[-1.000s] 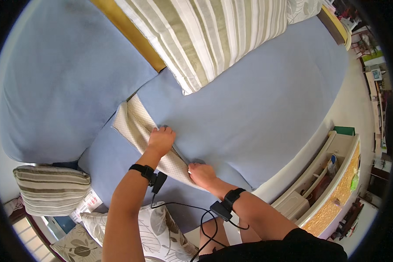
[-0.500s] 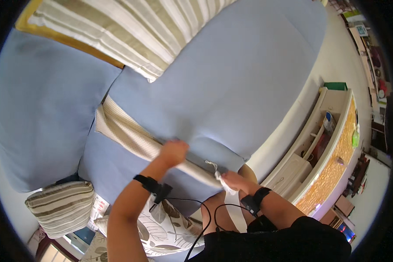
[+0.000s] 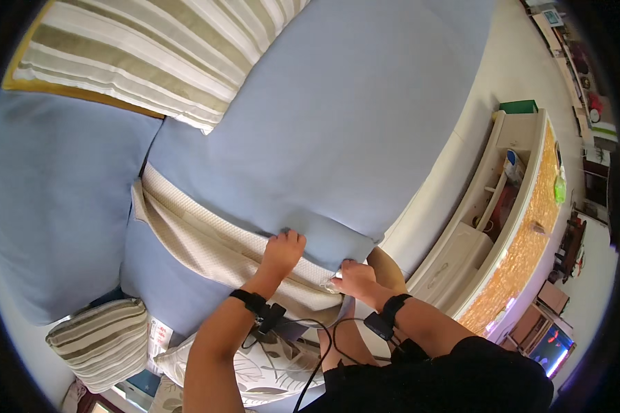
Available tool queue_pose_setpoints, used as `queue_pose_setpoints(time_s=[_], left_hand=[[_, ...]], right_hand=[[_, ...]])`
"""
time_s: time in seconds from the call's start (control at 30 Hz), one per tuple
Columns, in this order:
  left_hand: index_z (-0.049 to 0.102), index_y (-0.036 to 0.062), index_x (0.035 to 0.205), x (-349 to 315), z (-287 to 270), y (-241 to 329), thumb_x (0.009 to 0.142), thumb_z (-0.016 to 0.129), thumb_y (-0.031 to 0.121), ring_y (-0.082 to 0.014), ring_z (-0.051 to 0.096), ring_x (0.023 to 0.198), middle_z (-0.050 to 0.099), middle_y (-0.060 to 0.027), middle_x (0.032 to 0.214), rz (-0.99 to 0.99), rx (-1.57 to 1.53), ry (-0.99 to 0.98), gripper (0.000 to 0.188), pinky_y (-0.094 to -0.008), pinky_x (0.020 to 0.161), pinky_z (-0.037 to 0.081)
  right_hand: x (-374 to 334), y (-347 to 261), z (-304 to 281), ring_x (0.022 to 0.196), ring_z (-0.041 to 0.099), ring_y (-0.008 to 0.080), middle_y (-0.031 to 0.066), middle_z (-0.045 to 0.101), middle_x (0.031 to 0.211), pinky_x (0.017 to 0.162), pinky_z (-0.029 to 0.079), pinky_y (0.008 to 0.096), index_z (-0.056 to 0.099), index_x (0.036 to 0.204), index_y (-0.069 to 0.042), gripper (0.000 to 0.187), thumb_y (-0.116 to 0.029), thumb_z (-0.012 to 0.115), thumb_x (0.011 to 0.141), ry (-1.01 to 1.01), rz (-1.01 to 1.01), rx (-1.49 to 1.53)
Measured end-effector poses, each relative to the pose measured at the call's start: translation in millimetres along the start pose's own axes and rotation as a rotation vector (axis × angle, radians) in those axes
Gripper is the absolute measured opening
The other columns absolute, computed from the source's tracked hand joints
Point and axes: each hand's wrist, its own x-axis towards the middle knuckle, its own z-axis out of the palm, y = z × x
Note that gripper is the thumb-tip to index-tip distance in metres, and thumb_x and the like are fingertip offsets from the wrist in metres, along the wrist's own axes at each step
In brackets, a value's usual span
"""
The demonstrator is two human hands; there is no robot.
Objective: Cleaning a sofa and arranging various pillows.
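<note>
1. A large cushion [image 3: 337, 131] in smooth pale blue fabric is seen filling the middle of the view; its cover is open along the near edge, where a cream inner cushion [image 3: 207, 244] with a fine dotted weave is exposed as a long band.
2. A striped pillow [image 3: 165, 51] in cream and olive bands is laid at the far left, and a smaller striped cushion [image 3: 100, 341] is seen at the near left.
3. A leaf-printed pillow [image 3: 269, 368] is placed near the person's body.
4. A green box [image 3: 519, 107] is set on a white shelf unit [image 3: 489, 206] at the right.
5. The left hand [image 3: 280, 252] is pressed on the blue cover's edge, fingers curled over it.
6. The right hand [image 3: 355, 277] is closed in a pinch on the cover's near right corner, beside the cream band.
7. Both wrists are banded in black, with cables trailing.
</note>
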Motion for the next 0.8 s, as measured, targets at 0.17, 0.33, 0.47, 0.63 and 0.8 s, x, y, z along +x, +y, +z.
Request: queue_pose_setpoints(time_s=[0.17,0.33,0.47,0.63,0.8], left_hand=[[0.06,0.0089,0.077,10,-2,-15,0.072,0.058,0.014,-0.0238,0.061,0.073,0.057,-0.0068,0.083,0.145,-0.027,-0.16,0.008,-0.0363,0.06,0.051],[0.062,0.0085,0.079,-8,-11,-15,0.074,0.055,0.012,-0.0303,0.061,0.077,0.058,-0.0112,0.085,0.192,-0.168,-0.363,0.009,-0.0405,0.064,0.052],[0.062,0.0074,0.078,-15,8,-13,0.074,0.055,0.011,-0.0317,0.061,0.078,0.057,-0.0127,0.089,0.098,-0.189,-0.356,0.009,-0.0428,0.066,0.052],[0.064,0.0075,0.081,-5,0,-6,0.077,0.056,0.015,-0.031,0.062,0.078,0.058,-0.0128,0.09,-0.021,-0.199,-0.459,0.011,-0.041,0.068,0.052],[0.059,0.0067,0.097,8,-20,-41,0.076,0.062,0.014,-0.0331,0.059,0.09,0.056,-0.0141,0.097,-0.307,-0.52,-0.478,0.022,-0.0431,0.078,0.05]], right_hand=[[2,3,4,0.078,0.065,0.0321,0.0182,0.064,0.087,0.067,0.053,0.043,0.059,0.091,0.001,0.027,-0.022,0.055,0.078,-0.083,-0.034,-0.068],[-16,-8,35,0.067,0.064,0.0314,0.0159,0.063,0.076,0.058,0.052,0.042,0.058,0.082,-0.001,0.015,-0.014,0.052,0.076,-0.156,-0.297,-0.115],[-3,-8,24,0.072,0.065,0.0327,0.0163,0.065,0.075,0.059,0.052,0.0431,0.062,0.083,-0.001,0.018,-0.017,0.054,0.077,-0.241,-0.241,-0.075],[-15,2,37,0.073,0.064,0.0348,0.0158,0.065,0.074,0.064,0.052,0.0452,0.065,0.08,-0.004,0.022,-0.022,0.053,0.076,-0.341,-0.283,-0.082],[-22,19,17,0.076,0.063,0.0361,0.019,0.065,0.077,0.065,0.051,0.0467,0.067,0.077,-0.001,0.023,-0.019,0.052,0.073,-0.472,-0.291,-0.035]])
